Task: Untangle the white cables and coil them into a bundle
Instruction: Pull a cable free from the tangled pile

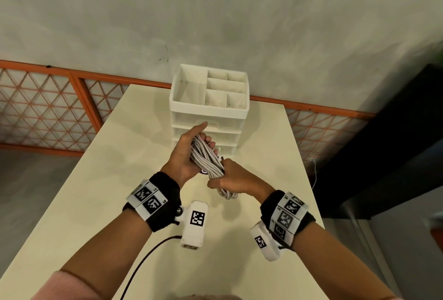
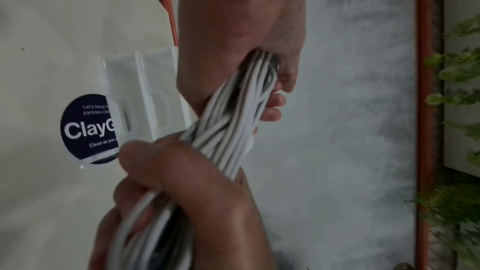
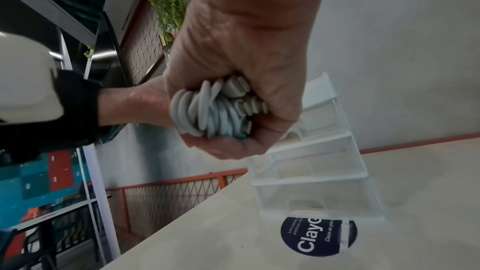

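A coiled bundle of white cables (image 1: 207,159) is held above the cream table (image 1: 96,192) between both hands. My left hand (image 1: 189,153) grips its far end, fingers curled round the strands, thumb stretched toward the drawer unit. My right hand (image 1: 233,181) clenches the near end in a fist, and looped ends (image 1: 227,194) stick out below it. In the left wrist view the twisted strands (image 2: 228,130) run from one hand to the other. The right wrist view shows the loop ends (image 3: 215,110) packed inside the right fist (image 3: 246,81).
A white drawer unit (image 1: 208,112) with an open divided top tray stands just behind the hands. A dark round sticker (image 3: 318,237) lies on the table at its foot. An orange mesh railing (image 1: 48,105) runs behind the table. A dark cabinet (image 1: 395,144) stands to the right.
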A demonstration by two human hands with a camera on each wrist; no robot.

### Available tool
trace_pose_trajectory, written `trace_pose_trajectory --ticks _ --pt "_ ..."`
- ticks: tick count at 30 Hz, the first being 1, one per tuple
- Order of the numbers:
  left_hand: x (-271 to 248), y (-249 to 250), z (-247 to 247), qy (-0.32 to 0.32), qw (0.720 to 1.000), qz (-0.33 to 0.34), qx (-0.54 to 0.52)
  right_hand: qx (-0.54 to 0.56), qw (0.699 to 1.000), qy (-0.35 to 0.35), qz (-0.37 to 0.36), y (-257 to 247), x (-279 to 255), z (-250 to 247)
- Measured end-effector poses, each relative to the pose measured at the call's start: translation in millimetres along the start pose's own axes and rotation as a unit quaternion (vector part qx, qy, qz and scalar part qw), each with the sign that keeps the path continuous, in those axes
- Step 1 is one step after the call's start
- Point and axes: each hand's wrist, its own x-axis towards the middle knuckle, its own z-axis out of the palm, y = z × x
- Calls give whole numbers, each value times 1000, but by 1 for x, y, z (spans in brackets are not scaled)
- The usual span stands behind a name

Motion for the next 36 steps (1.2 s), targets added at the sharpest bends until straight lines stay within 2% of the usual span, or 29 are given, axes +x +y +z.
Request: trace_pose_trajectory --ticks 2,5,8,10,11,13,16,22,24,26,28,30,36 --pt "2 0 3 7 1000 0 -12 14 1000 -13 0 1 1 -1" --pt "11 -6 4 65 997 20 -20 18 1000 -23 -2 3 1 1" --pt "18 -11 0 128 990 39 -34 -103 993 52 -40 4 -4 6" --pt "21 -12 0 148 987 45 -51 -213 968 120 -61 5 -7 12" --pt "22 -13 1 152 986 47 -52 -227 962 138 -63 6 -8 14" --pt "27 -17 3 154 986 50 -36 -196 970 127 -61 10 -7 15" --pt "37 -26 1 142 989 30 -9 -65 995 53 -51 21 -2 9" --pt "70 -42 -14 99 994 -42 -15 -44 999 -3 -7 48 19 -3" --pt "83 -40 -18 53 997 -63 2 -19 1000 -3 15 55 29 -10" --pt "95 -35 -23 33 996 -85 23 -7 999 17 32 64 37 -19" --pt "109 -29 -27 74 995 -64 35 -5 999 27 42 72 43 -29" --pt "122 -26 -31 122 992 -13 23 -3 998 26 56 80 45 -36" --pt "140 -34 -37 157 987 32 27 -8 997 24 71 93 44 -48"
